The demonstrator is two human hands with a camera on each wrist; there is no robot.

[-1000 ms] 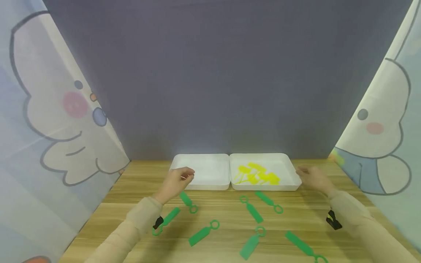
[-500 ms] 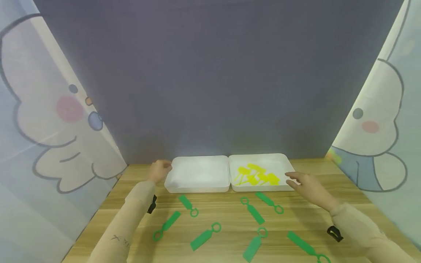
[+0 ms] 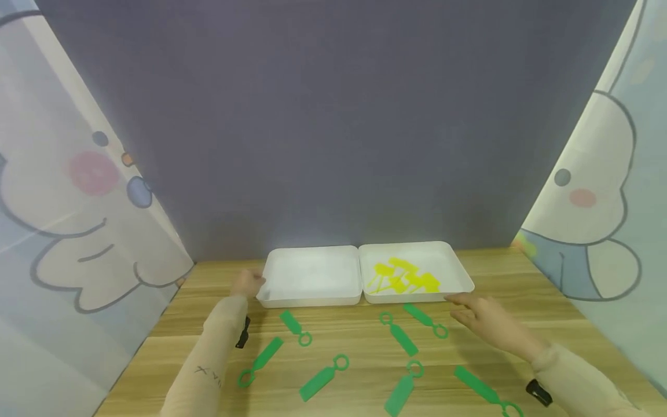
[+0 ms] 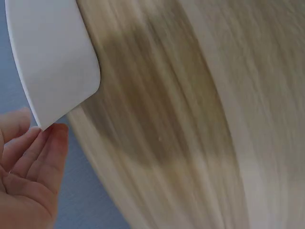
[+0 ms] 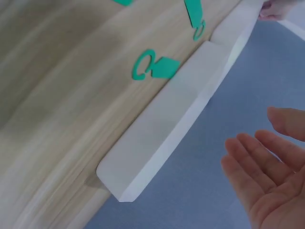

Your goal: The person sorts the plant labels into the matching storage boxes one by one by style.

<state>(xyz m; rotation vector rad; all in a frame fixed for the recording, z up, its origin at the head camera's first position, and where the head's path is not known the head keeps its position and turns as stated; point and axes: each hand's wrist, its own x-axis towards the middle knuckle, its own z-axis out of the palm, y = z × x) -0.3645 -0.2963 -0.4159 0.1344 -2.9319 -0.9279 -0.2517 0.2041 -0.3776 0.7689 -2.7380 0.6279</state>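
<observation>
Two white trays lie side by side at the table's back. My left hand (image 3: 247,284) is at the outer side of the left tray (image 3: 310,302); in the left wrist view its fairly straight fingertips touch the tray's corner. My right hand (image 3: 492,324) is in front of the right tray's (image 3: 417,297) near right corner, fingers loosely extended and holding nothing. Inside the right tray lie several yellow flat-headed pieces (image 3: 398,284) with thin stems. Several flat green tags with ring ends, such as one green tag (image 3: 318,383), are scattered before the trays.
The wooden table (image 3: 219,370) backs onto a dark grey panel (image 3: 333,127). Cloth panels with cartoon figures stand at the left (image 3: 57,249) and the right. Black wrist straps show below both forearms.
My left hand has gone from over the left tray to its outer side. My right hand has come from beside the right tray towards its front, fingers opening out. The tags lie as before.
</observation>
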